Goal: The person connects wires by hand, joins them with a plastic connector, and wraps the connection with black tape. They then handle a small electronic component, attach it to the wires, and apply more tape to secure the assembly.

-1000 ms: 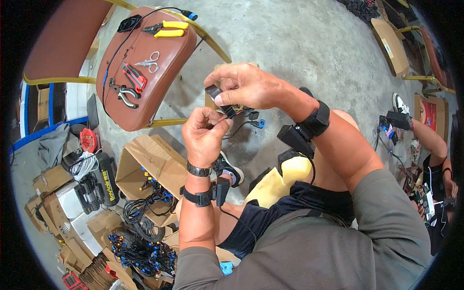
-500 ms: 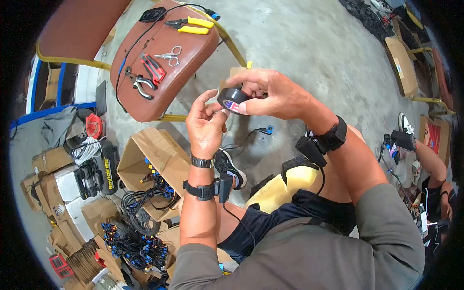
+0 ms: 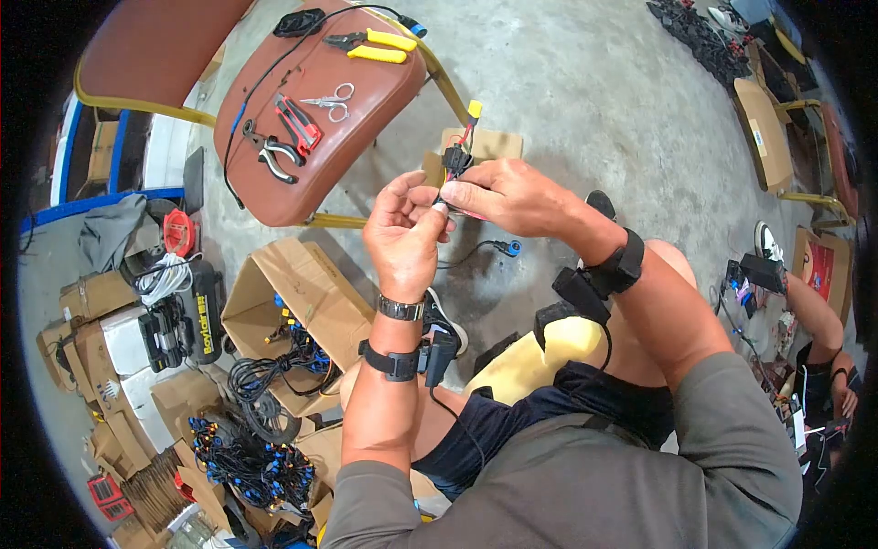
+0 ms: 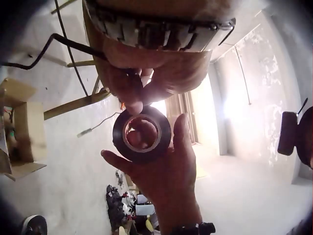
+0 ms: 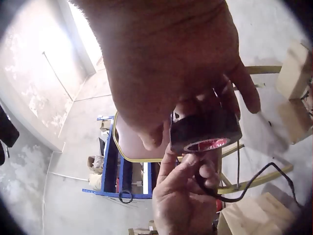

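Observation:
In the head view my left hand (image 3: 402,233) pinches a wire bundle between thumb and fingers. From the bundle a yellow connector (image 3: 475,110) and a small black plug (image 3: 457,158) stick out beyond the fingertips. My right hand (image 3: 519,197) is close beside it and holds a roll of black electrical tape (image 4: 119,139). Its fingers show through the roll's hole in the left wrist view. In the right wrist view the roll's edge lies right above the left thumb, and a black cable (image 5: 230,199) hangs from the left hand. Head view: roll mostly hidden.
A brown chair (image 3: 366,119) bears yellow-handled pliers (image 3: 380,53), scissors (image 3: 334,102), a red cutter (image 3: 297,126) and black-and-white pliers (image 3: 274,160). A cardboard box (image 3: 320,284) of cables stands left of my legs. Another person's arm (image 3: 814,302) shows at right.
The right hand turned the tape roll face-up near the left fingertips, then tipped it down behind its own fingers. The wires and yellow connector have come into sight. The head view has shifted slightly.

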`<state>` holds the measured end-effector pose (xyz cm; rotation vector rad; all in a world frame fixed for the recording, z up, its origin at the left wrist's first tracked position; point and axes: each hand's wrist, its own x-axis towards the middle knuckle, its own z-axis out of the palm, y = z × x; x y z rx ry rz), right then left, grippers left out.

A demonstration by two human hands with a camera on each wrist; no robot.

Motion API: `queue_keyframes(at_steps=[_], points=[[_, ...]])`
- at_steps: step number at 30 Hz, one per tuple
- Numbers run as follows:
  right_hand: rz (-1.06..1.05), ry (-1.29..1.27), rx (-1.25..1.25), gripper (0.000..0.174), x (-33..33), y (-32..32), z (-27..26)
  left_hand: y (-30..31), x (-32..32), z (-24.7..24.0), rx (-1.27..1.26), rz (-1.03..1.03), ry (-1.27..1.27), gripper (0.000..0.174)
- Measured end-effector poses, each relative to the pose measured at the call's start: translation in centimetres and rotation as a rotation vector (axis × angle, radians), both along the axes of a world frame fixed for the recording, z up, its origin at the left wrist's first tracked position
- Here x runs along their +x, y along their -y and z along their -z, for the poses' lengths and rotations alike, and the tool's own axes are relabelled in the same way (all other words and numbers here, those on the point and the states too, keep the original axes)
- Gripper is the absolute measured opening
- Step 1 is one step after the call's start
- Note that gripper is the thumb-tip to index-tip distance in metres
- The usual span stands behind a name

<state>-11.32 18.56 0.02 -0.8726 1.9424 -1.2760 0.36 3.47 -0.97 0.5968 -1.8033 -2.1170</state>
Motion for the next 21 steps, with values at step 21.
queue_keyframes(at_steps=[21], points=[[0.071, -0.215, -0.212, 0.036, 0.7, 0.9, 2.1, 0.4, 0.3, 0.2, 0.358, -0.062, -0.08, 0.037]])
